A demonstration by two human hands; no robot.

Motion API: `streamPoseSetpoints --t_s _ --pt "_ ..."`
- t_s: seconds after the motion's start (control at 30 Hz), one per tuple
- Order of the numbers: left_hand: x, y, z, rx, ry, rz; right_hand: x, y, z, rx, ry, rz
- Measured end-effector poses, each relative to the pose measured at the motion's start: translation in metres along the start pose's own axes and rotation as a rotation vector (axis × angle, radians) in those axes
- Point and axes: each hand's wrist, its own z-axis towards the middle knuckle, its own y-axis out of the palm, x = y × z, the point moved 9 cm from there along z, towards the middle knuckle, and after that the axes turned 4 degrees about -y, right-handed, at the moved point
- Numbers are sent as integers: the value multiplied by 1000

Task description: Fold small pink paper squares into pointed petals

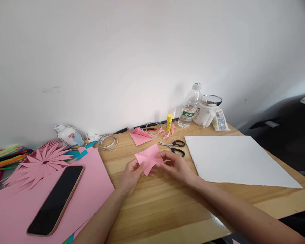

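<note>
Between my two hands is a small square of pink paper (149, 158), creased so that its corners stand out in a star-like shape. My left hand (134, 171) pinches its lower left side, and my right hand (173, 165) grips the right side with thumb and fingers. The paper is held above the wooden table (152, 206). Just behind my right hand lie black-handled scissors (175, 145), their blades pointing left. Beyond the held paper is a small pile of pink paper squares (140, 136). A yellow glue stick (169, 122) stands upright near small folded pink pieces (166, 135).
A white board (239, 161) lies at the right. Along the wall stand a water bottle (190, 106) and a white mug (205, 110). To the left, a phone (56, 200) rests on large pink sheets (96, 176), near a pink paper flower (44, 161), a tape roll (108, 141) and a white bottle (69, 135).
</note>
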Motion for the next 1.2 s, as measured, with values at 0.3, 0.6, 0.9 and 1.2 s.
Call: streamPoseSetpoints --t_s 0.3,0.6,0.9,1.2 --pt "5 -5 0 47 47 -24 2 0 0 10 17 34" --pt "3 -26 2 207 95 23 4 -5 0 60 -7 157" --pt "14 -28 -1 243 163 113 -5 -9 1 87 -99 -21" --pt "21 -46 -4 439 248 42 -6 -22 0 210 -121 -97"
